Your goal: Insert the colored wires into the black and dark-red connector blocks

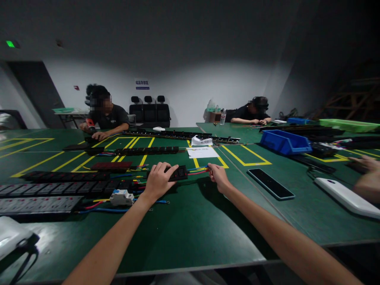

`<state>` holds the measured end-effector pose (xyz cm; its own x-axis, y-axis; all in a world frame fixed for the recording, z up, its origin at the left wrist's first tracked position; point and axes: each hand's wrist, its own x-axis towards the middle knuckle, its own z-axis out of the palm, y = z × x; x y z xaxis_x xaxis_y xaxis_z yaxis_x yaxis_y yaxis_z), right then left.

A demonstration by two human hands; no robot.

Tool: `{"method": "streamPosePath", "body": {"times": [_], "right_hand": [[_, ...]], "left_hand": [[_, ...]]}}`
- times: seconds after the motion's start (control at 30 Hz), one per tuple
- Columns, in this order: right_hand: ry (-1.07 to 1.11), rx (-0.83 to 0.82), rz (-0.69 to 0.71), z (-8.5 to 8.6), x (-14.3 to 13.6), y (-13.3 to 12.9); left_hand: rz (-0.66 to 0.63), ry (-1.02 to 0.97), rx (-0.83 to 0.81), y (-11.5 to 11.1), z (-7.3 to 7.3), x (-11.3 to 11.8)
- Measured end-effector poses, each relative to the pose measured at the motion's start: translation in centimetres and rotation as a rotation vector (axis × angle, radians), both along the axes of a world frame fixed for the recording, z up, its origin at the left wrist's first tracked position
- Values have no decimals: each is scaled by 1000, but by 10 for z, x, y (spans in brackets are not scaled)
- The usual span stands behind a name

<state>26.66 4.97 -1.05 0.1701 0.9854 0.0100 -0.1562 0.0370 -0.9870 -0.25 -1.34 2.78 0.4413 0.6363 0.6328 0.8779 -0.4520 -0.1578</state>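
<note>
My left hand (160, 179) is closed over a short black socket module (181, 173) just above the green table (190, 229). Red, blue and yellow wires (197, 170) run out of the module's right end. At their far ends, my right hand (219, 177) pinches the wires between thumb and fingers. Left of my hands lie several long power strips (38, 205), black and grey, with loose wires at their right ends. A white and grey circuit breaker (122, 197) rests by the nearest strips.
To the right lie a phone (270, 183), a white power bank (346, 196) and a blue bin (285, 142). A paper sheet (202, 152) lies ahead. Across the table, one person (111, 116) holds a red power tool; another (251, 114) works bent over. Someone's hand (368, 174) enters at right.
</note>
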Motion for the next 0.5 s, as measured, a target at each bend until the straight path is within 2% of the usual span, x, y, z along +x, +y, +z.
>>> {"method": "streamPosePath", "body": {"times": [0.23, 0.5], "right_hand": [[77, -33, -27, 1, 2, 1], [13, 11, -46, 2, -4, -4]], "left_hand": [[1, 10, -1, 0, 0, 0], [8, 19, -19, -1, 0, 1]]}}
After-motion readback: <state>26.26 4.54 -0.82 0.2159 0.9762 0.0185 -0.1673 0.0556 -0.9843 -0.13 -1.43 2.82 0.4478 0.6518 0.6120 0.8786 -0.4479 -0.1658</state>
